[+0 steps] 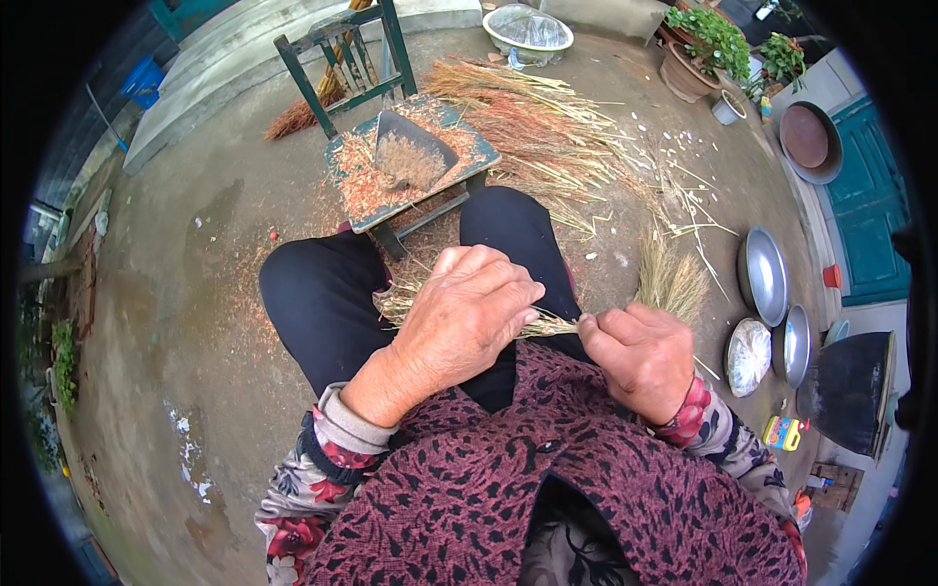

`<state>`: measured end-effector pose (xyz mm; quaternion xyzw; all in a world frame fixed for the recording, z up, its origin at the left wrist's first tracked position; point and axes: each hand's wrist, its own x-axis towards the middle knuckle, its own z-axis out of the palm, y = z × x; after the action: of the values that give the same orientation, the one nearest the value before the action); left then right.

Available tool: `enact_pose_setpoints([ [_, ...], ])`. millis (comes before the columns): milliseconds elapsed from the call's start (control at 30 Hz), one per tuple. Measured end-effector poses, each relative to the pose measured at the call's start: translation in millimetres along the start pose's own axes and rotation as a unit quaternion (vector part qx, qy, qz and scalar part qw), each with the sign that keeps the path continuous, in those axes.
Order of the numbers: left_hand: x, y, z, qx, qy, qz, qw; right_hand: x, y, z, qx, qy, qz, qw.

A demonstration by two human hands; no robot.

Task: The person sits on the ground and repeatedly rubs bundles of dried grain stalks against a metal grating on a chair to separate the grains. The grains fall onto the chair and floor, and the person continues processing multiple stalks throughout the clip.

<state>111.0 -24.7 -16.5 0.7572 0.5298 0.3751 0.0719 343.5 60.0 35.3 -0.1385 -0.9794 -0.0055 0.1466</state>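
Note:
Across my lap lies a bundle of dry broomcorn stalks (546,327), its brushy heads towards the left. My left hand (473,315) is closed over the middle of the bundle and hides part of it. At the bundle's right end, my right hand (641,355) pinches the stalks with thumb and fingers. Beyond my knees a worn green wooden chair (480,157) holds a dark scoop (432,139) with fine brown seed or chaff in it, and reddish husks lie scattered around the scoop.
Reddish broomcorn stalks (535,132) are spread on the concrete right of the chair. A paler bunch (670,275) lies beyond my right hand. Metal basins (763,275) and a large black pot (843,392) stand at the right. A broom (297,119) is behind the chair.

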Motion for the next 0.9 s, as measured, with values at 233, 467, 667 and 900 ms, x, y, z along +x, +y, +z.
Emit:
enact_pose_setpoints([
  [233,9,12,14,0.046,-0.012,0.048,0.998,2,-1,0,0.011,-0.004,0.015,1.000],
  [467,1,-4,2,0.134,0.020,0.052,0.989,0,3,2,0.038,-0.027,0.025,0.999],
  [667,12,-11,-13,0.199,0.132,-0.040,0.970,7,8,12,0.104,-0.010,0.104,0.989],
  [900,18,10,5,0.059,0.044,0.030,0.997,20,3,15,0.125,0.017,0.082,0.989],
])
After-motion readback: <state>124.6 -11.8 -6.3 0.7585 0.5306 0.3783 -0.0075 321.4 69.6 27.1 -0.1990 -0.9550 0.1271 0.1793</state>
